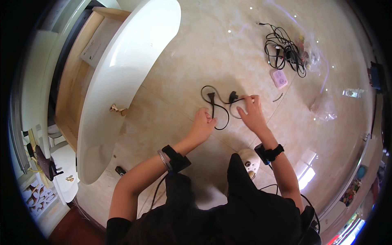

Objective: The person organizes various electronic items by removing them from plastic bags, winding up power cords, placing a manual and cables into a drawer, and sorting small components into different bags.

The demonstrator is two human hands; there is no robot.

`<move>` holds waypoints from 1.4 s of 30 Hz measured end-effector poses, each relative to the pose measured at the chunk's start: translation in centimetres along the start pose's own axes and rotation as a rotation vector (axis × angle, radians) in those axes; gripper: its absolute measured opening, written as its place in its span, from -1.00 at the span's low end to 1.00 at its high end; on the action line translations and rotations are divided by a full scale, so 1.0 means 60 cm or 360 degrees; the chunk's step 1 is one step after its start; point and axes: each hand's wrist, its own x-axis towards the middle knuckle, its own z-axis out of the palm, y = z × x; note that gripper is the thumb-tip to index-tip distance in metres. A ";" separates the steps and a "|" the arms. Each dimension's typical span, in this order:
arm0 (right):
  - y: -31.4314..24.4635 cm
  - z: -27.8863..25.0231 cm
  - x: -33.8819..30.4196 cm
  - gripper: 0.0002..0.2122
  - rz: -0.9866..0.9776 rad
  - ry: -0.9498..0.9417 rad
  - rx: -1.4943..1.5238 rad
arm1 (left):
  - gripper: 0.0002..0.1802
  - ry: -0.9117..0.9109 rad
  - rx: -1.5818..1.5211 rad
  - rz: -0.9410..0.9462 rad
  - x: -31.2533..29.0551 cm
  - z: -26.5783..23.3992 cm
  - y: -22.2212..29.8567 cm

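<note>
A thin black power cord [228, 118] lies in loops on the floor in front of me. One end has a black plug [211, 96]; another black connector [233, 96] is close to my right fingers. My left hand [202, 125] pinches the cord just below the plug, thumb and fingers closed. My right hand [253, 113] has its curled fingertips on the cord beside the connector, with the thumb lower down by the loop. Part of that grip is hard to make out.
At left, a white-fronted wooden drawer [67, 100] stands pulled out, with a gold knob [118, 109]. On the tiled floor at right are tangled black cables [281, 47], a pink box [279, 78], a short dark strip [277, 97] and a clear plastic bag [324, 109]. A pale clog [250, 159] is below me.
</note>
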 end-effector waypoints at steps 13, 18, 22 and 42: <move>-0.081 0.060 -0.015 -0.67 -0.0103 -0.0420 0.0687 | -0.43 0.0053 -0.0498 -0.0433 0.017 -0.018 0.016; -0.100 0.053 -0.016 -0.74 -0.0194 -0.0414 0.0856 | -0.66 0.0026 -0.1300 -0.0319 -0.002 -0.030 0.059; -0.130 0.017 -0.017 -0.76 -0.0411 -0.0465 0.0847 | -0.74 -0.0012 -0.1148 -0.0101 -0.008 -0.054 0.045; -0.176 -0.044 0.017 -0.81 -0.0562 -0.0250 0.0718 | -0.68 0.0156 -0.0497 0.0070 0.016 -0.562 0.333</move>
